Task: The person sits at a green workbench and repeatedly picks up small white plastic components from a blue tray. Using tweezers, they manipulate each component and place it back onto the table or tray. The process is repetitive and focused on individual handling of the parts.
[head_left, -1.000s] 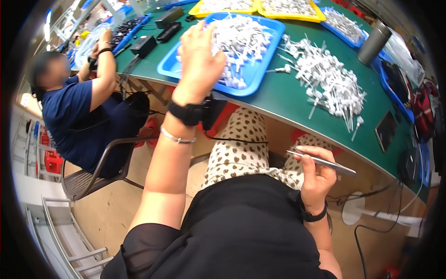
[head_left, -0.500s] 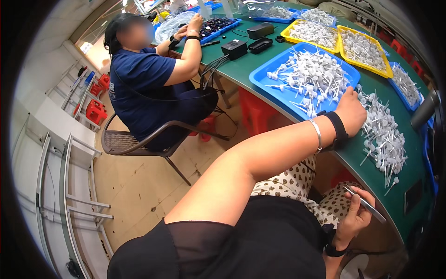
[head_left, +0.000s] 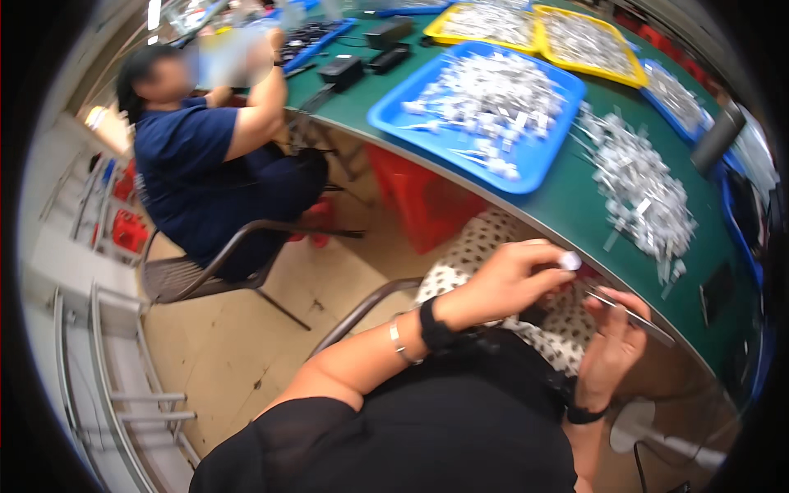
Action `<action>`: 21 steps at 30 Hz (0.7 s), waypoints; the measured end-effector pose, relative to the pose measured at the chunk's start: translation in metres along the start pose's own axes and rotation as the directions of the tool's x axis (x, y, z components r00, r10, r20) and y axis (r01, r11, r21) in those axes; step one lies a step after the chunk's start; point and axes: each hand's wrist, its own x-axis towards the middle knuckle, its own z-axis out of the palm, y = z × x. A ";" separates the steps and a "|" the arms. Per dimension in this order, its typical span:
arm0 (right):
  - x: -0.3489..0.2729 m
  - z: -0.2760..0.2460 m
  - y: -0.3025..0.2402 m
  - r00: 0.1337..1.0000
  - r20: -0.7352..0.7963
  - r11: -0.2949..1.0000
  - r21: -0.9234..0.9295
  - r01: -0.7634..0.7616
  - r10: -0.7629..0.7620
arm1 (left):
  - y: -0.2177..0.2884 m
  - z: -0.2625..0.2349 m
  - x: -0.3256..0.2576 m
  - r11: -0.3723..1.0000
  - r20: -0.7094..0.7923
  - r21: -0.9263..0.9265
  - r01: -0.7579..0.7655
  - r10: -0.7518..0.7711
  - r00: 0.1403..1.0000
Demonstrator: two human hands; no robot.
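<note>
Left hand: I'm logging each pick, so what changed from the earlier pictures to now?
The left hand drew back from the blue tray to the lap and now pinches a small white piece in its fingers, close to the right hand. The right hand still holds the thin metal tool. Trays and the loose white pile stayed put.

A green table (head_left: 575, 205) bears a blue tray (head_left: 526, 177), yellow trays (head_left: 538, 37) and loose white parts (head_left: 645, 193).

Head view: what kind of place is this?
Likely a small-parts assembly workshop: a long green workbench, a blue tray and yellow trays heaped with small white parts, and a seated co-worker at the same bench.
</note>
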 end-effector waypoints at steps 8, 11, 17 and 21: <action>-0.011 0.009 -0.001 0.992 0.109 0.998 -0.007 -0.059 0.060 | -0.027 0.002 -0.031 0.987 0.044 -0.051 0.155 -0.153 0.987; -0.013 0.011 -0.001 0.990 0.123 0.994 -0.094 -0.058 0.070 | -0.029 0.003 -0.032 0.996 0.024 0.006 0.090 -0.090 0.996; -0.017 0.011 0.005 0.991 0.129 0.981 -0.194 -0.018 0.044 | -0.037 0.001 -0.035 0.993 0.015 0.120 -0.010 0.008 1.000; -0.017 0.011 0.005 0.993 0.115 0.979 -0.204 -0.013 0.037 | -0.032 0.002 -0.034 0.994 0.046 0.103 0.040 -0.045 0.998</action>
